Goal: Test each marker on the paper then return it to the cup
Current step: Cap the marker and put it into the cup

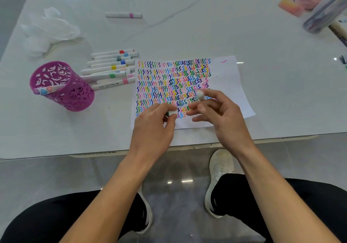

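Left hand (155,124) is over the near edge of the paper (231,85), fingers curled, thumb and forefinger pinching a green-tipped white piece (172,113) of a marker; most of it is hidden in the grip. Right hand (221,111) is just beside it, over the paper's near half. Its thumb and forefinger pinch a white round-ended piece (200,95), and the other fingers are loosely spread toward the left hand. The two pieces are held apart; I cannot tell which is cap and which is barrel. The paper lies flat on the white table (187,36), filled with rows of short squiggles in many colours. Its right margin is mostly bare, with one pink squiggle near the far right corner. Left of the paper are the loose markers (110,68), white barrels side by side, colour bands toward the paper, some ends reaching its left edge. Farther left of the paper is the cup (75,96), magenta with cut-out walls, upright. Contents: three markers (43,91) leaning on the near-left rim, ends lilac, blue and pink. Beyond the paper's far left corner, well apart, a pink-banded marker (123,15) lies alone, with crumpled white tissue (48,30) farther left still. Beyond the paper's far right corner is a clear case (324,12), tilted, its contents dark and pen-like but too blurred to identify. A pink-orange block (290,7) is near it.
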